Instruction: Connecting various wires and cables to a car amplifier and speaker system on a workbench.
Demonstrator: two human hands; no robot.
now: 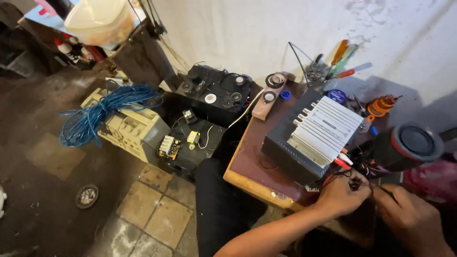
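- The bench (247, 162), a brown-topped slab with a pale wooden edge, runs from lower middle up toward the white wall; its right part is buried under gear.
- On it sits the amplifier (316, 138), a dark box with a ribbed silver top. Its long axis runs from lower left to upper right, and a row of small knobs along one end faces up and left, toward the wall.
- Right of it a black speaker (410, 145) with a red ring lies on its side, its round end turned up and to the right.
- My left hand (343, 194) is at the amplifier's near corner, grip narrow, fingertips pinched on a small dark part among the wires (353, 167).
- My right hand (410, 215) sits just beside it, fingers curled toward the same tangle; I cannot tell how closed that grip is or whether it holds anything, since its fingertips are hidden behind the left hand and the picture is blurred there.
- The wires are a red, white and black bunch coming out of the amplifier's near end, between box and speaker; where each one ends is hard to make out.
- Behind the amplifier, a jar of screwdrivers (340, 62) stands near the wall.
- On the floor to the left, a coil of blue cable (102, 112) rests on a beige case.
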